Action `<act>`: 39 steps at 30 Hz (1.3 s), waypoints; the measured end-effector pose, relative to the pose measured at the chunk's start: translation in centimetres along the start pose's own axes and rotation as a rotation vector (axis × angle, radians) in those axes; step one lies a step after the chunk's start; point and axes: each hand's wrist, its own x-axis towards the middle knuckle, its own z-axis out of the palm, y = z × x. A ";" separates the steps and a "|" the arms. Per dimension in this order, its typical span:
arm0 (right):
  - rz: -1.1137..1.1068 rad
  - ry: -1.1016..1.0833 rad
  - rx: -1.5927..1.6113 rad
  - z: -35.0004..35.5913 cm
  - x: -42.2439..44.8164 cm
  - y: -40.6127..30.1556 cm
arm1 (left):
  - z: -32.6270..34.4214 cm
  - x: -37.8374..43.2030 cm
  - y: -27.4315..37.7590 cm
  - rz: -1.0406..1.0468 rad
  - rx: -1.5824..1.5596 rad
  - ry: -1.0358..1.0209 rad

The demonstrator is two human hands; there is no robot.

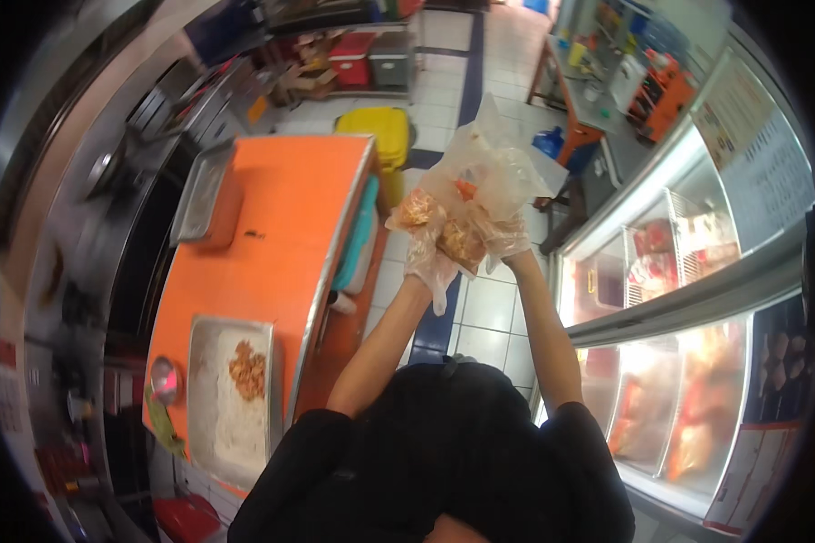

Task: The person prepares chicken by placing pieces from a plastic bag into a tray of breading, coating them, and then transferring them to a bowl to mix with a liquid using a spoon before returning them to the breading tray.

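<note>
Both my hands are raised over the tiled walkway in clear plastic gloves. My left hand (pixel 426 248) grips a clear bag of orange-brown food (pixel 418 207). A second small bag with browner food (pixel 463 243) hangs between my hands; which hand bears it I cannot tell. My right hand (pixel 507 234) is closed on a large, crumpled translucent plastic bag (pixel 482 159), with something orange-red (pixel 465 189) showing in it. The plastic hides most of my fingers.
To my left stands an orange table (pixel 278 224) with a metal edge. On it are a metal tray of white powder and food pieces (pixel 207 400), a deep metal pan (pixel 200 197) and a metal bowl (pixel 165 380). A lit glass-door fridge (pixel 625 332) stands right; a yellow bin (pixel 373 125) ahead.
</note>
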 end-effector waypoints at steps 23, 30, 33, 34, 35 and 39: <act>0.112 0.729 1.035 -21.8 0.6 11.1 | 1.5 26.2 -21.3 -0.426 0.880 -0.599; 0.247 0.742 -0.236 -23.9 5.7 7.5 | 7.7 30.5 -24.9 -1.021 0.091 -0.150; 0.538 0.470 -0.956 -23.9 6.1 7.7 | 8.5 32.5 -25.9 -1.081 0.251 -0.201; 0.501 0.671 -0.763 -22.8 5.9 8.2 | 8.5 33.0 -26.2 -1.091 0.287 -0.200; 0.451 0.863 -0.564 -22.2 5.9 8.5 | 8.4 33.5 -26.6 -1.099 0.323 -0.200; 0.387 0.851 -0.867 -20.8 7.2 5.2 | 8.5 35.3 -27.9 -1.245 0.397 -0.280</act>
